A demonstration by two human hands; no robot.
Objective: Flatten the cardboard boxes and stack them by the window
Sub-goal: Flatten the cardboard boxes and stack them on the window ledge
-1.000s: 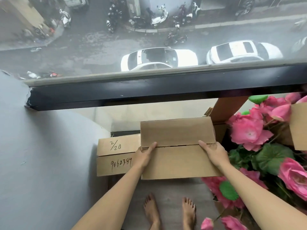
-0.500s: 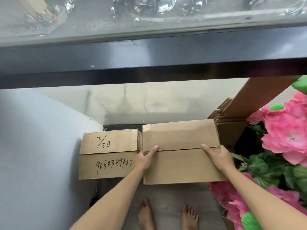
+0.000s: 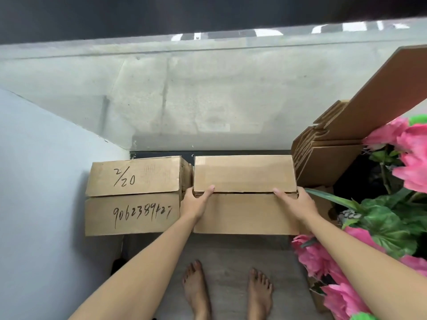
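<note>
Hands first: your left hand [image 3: 196, 202] grips the left end of the plain cardboard box [image 3: 245, 195], thumb laid over the top along the seam between the two flaps, the other fingers curled out of sight down the box's side. Your right hand [image 3: 298, 203] grips the right end the same way, thumb pointing inward across the top, fingers wrapped round the far edge. Neither hand is spread flat; both clasp the box between them.

That box is still in its full shape, not flattened. It sits just beside, and looks to touch, a second box [image 3: 132, 196] to your left, marked by hand with "2/20" on the upper flap and a long number on the lower one. Both boxes stand close against the low wall [image 3: 184, 100] under the dark window frame [image 3: 138, 15].

To your right, flattened cardboard sheets [image 3: 328, 144] lean in a stack, with pink artificial flowers [image 3: 411, 155] and green leaves crowding in front of them. Your bare feet [image 3: 196, 289] stand on the grey floor [image 3: 228, 252] just short of the box you hold.
</note>
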